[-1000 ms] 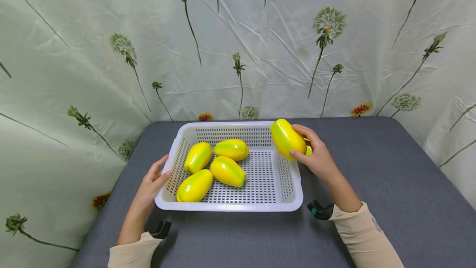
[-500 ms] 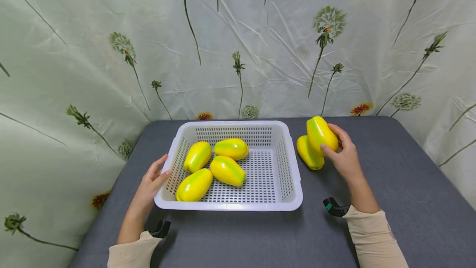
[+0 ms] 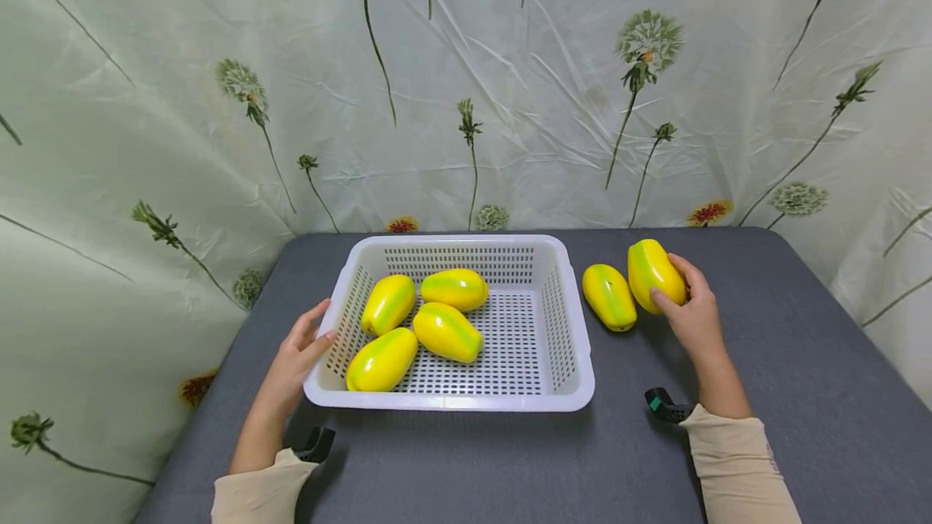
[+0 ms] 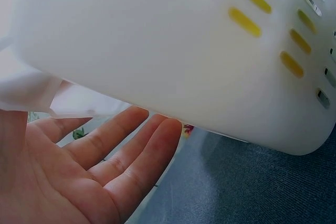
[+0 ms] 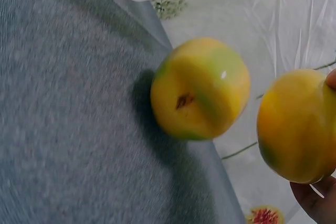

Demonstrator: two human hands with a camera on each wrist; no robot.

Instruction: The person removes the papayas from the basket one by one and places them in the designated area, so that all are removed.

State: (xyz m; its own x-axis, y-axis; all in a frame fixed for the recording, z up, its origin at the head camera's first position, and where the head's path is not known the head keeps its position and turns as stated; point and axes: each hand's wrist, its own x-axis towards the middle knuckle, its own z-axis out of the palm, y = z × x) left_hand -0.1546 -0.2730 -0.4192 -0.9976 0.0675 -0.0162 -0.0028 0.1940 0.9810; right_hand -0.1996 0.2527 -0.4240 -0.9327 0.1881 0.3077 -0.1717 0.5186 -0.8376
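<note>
On the table stands a white perforated plastic basket (image 3: 447, 403) with several yellow-green papayas (image 3: 382, 360) lying in its left and middle part. At the basket's left end, my left hand (image 3: 294, 358) grips the rim, thumb over the edge and fingers on the outside. In the left wrist view, the fingertips (image 4: 170, 129) touch the basket's outer wall (image 4: 136, 40). Right of the basket, my right hand (image 3: 692, 310) holds a papaya (image 3: 654, 275) between thumb and fingers, just off the table. Another papaya (image 3: 609, 297) lies on the table between it and the basket.
A grey cloth-covered table (image 3: 502, 467) bears everything. Behind it hangs a pale curtain (image 3: 539, 103) printed with dandelions. Black straps with cameras sit at both wrists, the right camera (image 3: 666, 407) close above the table.
My right hand has carried the papaya from above the basket's right rim to the right, past the papaya on the table, and lower. My left hand stays on the basket.
</note>
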